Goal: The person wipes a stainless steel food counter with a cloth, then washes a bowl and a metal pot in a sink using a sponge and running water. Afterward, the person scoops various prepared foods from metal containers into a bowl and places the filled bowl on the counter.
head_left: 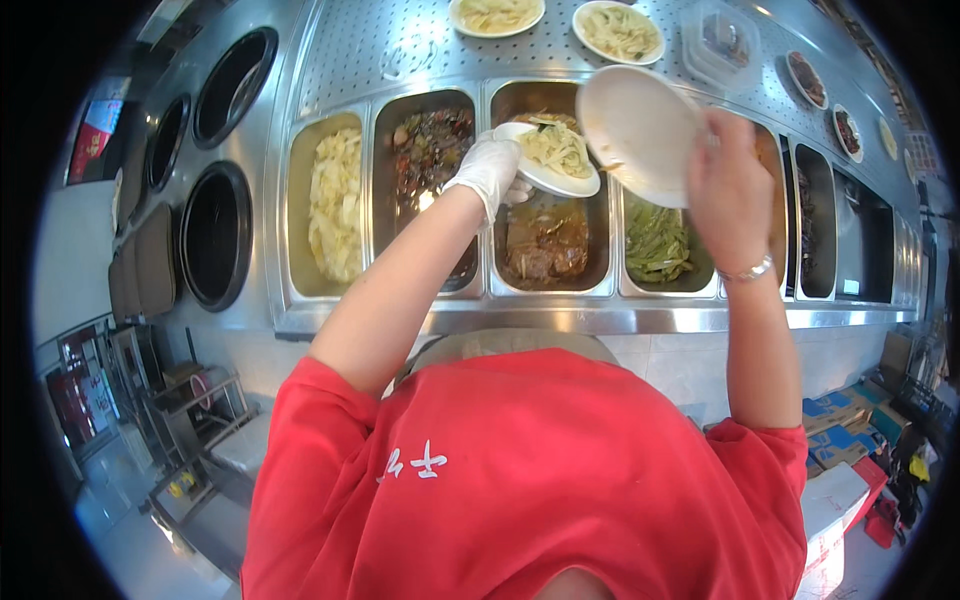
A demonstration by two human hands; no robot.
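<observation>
My left hand [491, 172], in a thin translucent glove, holds a white oval plate [536, 176] by its left end. Pale shredded vegetable [557, 150] lies on that plate, above a steel pan of meat in brown broth [549, 244]. My right hand [727, 165], bare and slightly blurred, grips a larger white plate [637, 131] by its right edge. This plate is tilted, carries no food on its visible face and has a small orange-brown bit at its lower left rim. Below it sits a pan of green vegetables [658, 240].
Pans of pale cabbage [335, 206] and a dark red mixed dish [435, 150] stand at left. Black round wells [216, 236] lie beyond them. Plated food [619, 32] and a clear plastic container [721, 45] rest on the perforated steel shelf [360, 52]. A steel edge [540, 319] runs before me.
</observation>
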